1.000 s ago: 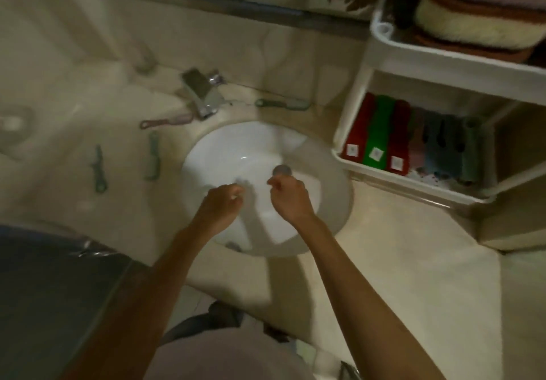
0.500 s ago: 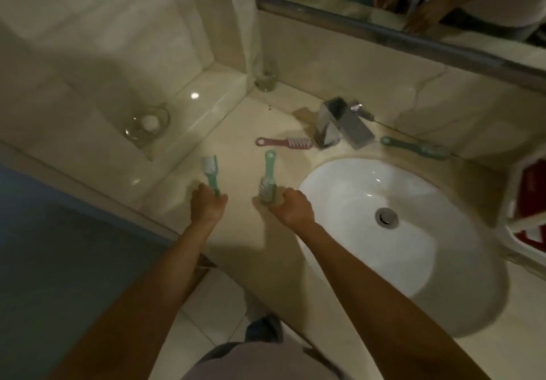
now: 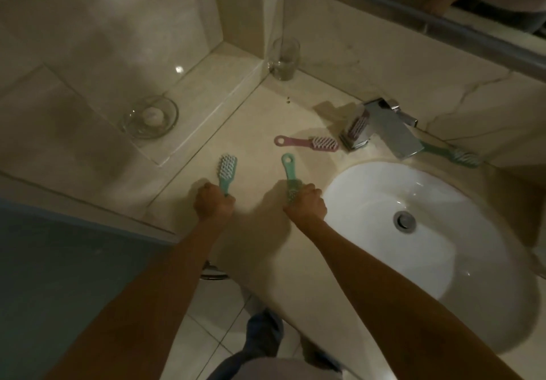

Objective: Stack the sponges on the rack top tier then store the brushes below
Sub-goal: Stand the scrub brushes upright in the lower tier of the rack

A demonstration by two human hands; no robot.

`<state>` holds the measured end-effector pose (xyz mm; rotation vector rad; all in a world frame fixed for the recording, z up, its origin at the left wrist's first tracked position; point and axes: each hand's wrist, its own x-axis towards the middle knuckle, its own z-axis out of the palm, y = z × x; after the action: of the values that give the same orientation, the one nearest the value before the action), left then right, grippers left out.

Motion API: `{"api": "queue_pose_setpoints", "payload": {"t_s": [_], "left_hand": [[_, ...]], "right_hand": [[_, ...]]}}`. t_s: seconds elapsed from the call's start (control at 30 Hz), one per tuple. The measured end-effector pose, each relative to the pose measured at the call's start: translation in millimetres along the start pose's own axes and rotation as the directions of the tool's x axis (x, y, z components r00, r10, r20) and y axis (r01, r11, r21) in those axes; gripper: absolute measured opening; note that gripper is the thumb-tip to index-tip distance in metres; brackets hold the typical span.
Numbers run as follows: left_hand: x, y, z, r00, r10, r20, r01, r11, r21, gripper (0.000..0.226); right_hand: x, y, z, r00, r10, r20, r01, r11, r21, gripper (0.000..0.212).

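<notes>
My left hand (image 3: pixel 213 203) grips the handle of a green brush (image 3: pixel 227 169), whose bristle head points away from me. A second green brush (image 3: pixel 290 174) is held by its bristle end in my right hand (image 3: pixel 306 206), its handle loop pointing away. Both brushes are over the beige counter (image 3: pixel 260 119), left of the sink. A pink brush (image 3: pixel 307 144) lies on the counter near the tap. Behind the tap, a third green brush (image 3: pixel 452 155) lies along the wall. The rack and the sponges are out of view.
A chrome tap (image 3: pixel 384 131) stands behind the white sink basin (image 3: pixel 428 246). A clear glass (image 3: pixel 284 59) sits in the back corner and a glass dish (image 3: pixel 150 116) with a soap rests on the left ledge. A mirror frame (image 3: pixel 443 25) runs along the top right.
One second ago both hands were empty over the sink with the rack in view. My view swung left, and each hand closed on a green brush on the counter.
</notes>
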<state>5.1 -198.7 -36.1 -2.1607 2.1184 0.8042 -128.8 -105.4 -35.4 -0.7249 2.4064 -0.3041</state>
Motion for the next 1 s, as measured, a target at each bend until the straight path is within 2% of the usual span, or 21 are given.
{"api": "queue_pose_setpoints", "payload": {"t_s": [0.1,0.2,0.27,0.37,0.5,0.57,0.63,0.73,0.8,0.83,0.87,0.93,0.97,1.0], "left_hand": [[-1,0,0,0.999,-0.033,-0.037,0.03,0.996,-0.081,0.046],[-12,3,0,0.995,0.006,-0.095,-0.028,0.973,-0.229,0.043],[-23,7,-1,0.98,0.08,-0.18,-0.139,0.929,-0.344,0.025],[-44,22,-3,0.92,0.3,-0.25,-0.381,0.831,-0.404,0.008],[-86,61,-2,0.788,0.534,-0.307,-0.616,0.691,-0.378,0.016],[-109,87,7,0.719,0.649,-0.249,-0.691,0.631,-0.352,0.022],[-132,111,23,0.673,0.737,-0.059,-0.699,0.609,-0.375,0.029],[-176,142,49,0.551,0.799,0.242,-0.655,0.594,-0.467,0.023],[-208,158,66,0.509,0.8,0.319,-0.596,0.595,-0.54,0.014],[-223,165,75,0.502,0.798,0.333,-0.564,0.594,-0.573,0.016],[-240,172,83,0.504,0.795,0.339,-0.533,0.595,-0.602,0.02],[-274,187,98,0.517,0.782,0.347,-0.459,0.596,-0.659,0.024],[-292,194,107,0.526,0.774,0.351,-0.42,0.596,-0.685,0.025],[-310,201,114,0.54,0.762,0.356,-0.379,0.598,-0.706,0.023]], "right_hand": [[2,8,-3,0.999,0.035,-0.002,-0.035,0.999,0.038,0.044],[-1,24,-9,1.0,0.008,0.018,-0.008,1.0,0.005,0.034],[-5,36,-19,0.999,-0.019,0.026,0.02,0.998,-0.054,0.031],[-12,56,-43,0.995,-0.096,0.008,0.097,0.994,-0.058,0.027],[-27,101,-90,0.955,-0.273,-0.117,0.251,0.953,-0.17,0.026],[-40,127,-116,0.924,-0.326,-0.202,0.284,0.935,-0.211,0.026],[-55,155,-140,0.9,-0.345,-0.266,0.282,0.927,-0.247,0.025],[-79,200,-172,0.896,-0.348,-0.277,0.268,0.919,-0.289,0.029],[-94,232,-188,0.904,-0.313,-0.29,0.227,0.928,-0.295,0.033],[-102,249,-194,0.896,-0.297,-0.33,0.206,0.937,-0.283,0.035],[-111,266,-200,0.866,-0.285,-0.411,0.194,0.949,-0.25,0.037],[-129,298,-208,0.744,-0.183,-0.643,0.193,0.98,-0.056,0.039],[-138,314,-212,0.69,-0.061,-0.721,0.197,0.975,0.106,0.039],[-147,330,-215,0.669,0.082,-0.739,0.196,0.939,0.282,0.037]]}}
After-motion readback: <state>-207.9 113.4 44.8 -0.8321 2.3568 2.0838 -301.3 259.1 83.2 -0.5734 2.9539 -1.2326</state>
